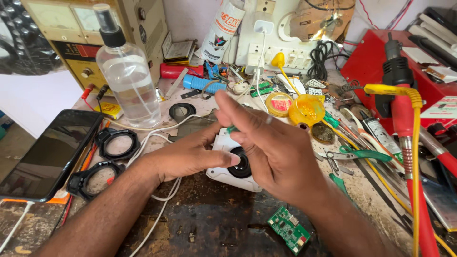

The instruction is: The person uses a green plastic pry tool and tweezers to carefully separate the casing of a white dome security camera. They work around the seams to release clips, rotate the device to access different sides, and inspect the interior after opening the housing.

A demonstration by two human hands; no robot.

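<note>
White plastic is what we have under both hands: a small white camera housing with a round black lens opening lies near the middle of the worktop, on its dark, scuffed patch. Our left hand rests against the housing's left side, the thumb laid across its front just beside the lens, so the fingers grip the casing and steady it. Our right hand hovers over the housing's upper right, its fingers pinched on a thin green-handled tool whose handle just shows between the fingertips; where the tip sits we cannot tell, as the hand covers it.

A white cable loops across the worktop under our left wrist. To the left lie two black plastic rings, one above the other, and a dark phone with its screen off. Behind them stands a clear spray bottle with a black nozzle. A small green circuit board lies near our right forearm. Further right we see green-handled scissors, a round yellow tin, and a red and black heat tool with a yellow cable draped over it.
</note>
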